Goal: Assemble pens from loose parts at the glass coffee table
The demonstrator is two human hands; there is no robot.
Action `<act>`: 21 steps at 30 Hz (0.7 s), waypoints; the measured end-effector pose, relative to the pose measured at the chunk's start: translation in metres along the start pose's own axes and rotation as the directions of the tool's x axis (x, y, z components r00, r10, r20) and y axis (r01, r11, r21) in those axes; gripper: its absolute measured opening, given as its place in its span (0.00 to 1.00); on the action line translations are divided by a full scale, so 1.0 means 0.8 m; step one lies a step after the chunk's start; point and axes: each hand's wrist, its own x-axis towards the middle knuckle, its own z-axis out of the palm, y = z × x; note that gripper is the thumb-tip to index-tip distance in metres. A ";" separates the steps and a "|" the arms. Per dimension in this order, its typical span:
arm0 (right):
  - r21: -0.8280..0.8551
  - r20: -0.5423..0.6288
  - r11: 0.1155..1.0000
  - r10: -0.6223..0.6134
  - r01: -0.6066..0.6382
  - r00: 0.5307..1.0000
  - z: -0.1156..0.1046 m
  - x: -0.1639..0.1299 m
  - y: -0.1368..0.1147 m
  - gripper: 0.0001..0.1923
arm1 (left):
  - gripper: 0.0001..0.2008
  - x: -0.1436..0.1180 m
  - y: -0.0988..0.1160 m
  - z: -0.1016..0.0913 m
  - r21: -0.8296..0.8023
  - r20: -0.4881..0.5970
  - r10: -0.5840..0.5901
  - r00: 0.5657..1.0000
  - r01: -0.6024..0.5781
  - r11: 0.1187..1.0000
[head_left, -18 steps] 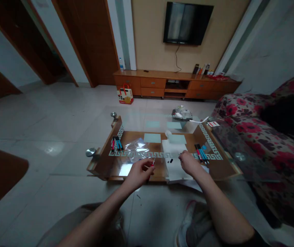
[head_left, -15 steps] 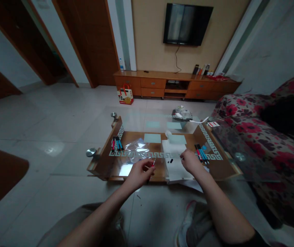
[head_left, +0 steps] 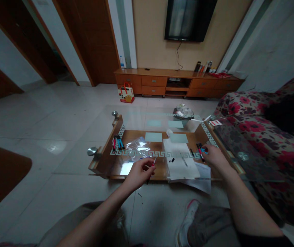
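Observation:
My left hand (head_left: 141, 173) is closed around a red pen (head_left: 153, 164), its thin tip pointing up and away from me. Over the right part of the glass table, my right hand (head_left: 212, 154) has its fingers pinched together at a group of pens with red pens (head_left: 199, 149) and blue ones partly covered by the fingers. Whether a pen is between those fingers is hidden. A short black piece (head_left: 173, 160) and a thin grey rod (head_left: 184, 160) lie over the white paper (head_left: 179, 171) between my hands.
Red and blue pens (head_left: 118, 142) lie at the left of the glass table, beside a clear plastic bag (head_left: 137, 148). A bundle in plastic (head_left: 184, 112) sits at the far side. A flowered sofa (head_left: 252, 116) stands right, a TV cabinet (head_left: 153, 80) beyond.
My right hand has moved right, from above the white paper to the right-hand pens. The thin grey rod now shows on the paper. My left hand keeps the red pen in place.

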 end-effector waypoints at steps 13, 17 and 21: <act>0.152 -0.025 0.988 -0.026 0.030 0.999 0.044 0.014 -0.069 0.14 | 0.15 0.005 -0.002 0.004 0.045 0.000 -0.005 1.000 0.005 0.999; 0.476 -0.045 0.879 0.038 -0.012 0.998 0.027 0.006 -0.085 0.17 | 0.15 0.004 0.001 0.002 0.036 0.005 -0.004 1.000 0.004 0.999; 0.938 0.078 0.343 -0.089 -0.043 0.993 0.000 -0.021 -0.116 0.25 | 0.14 0.001 0.003 0.005 0.041 0.016 -0.004 1.000 0.003 0.999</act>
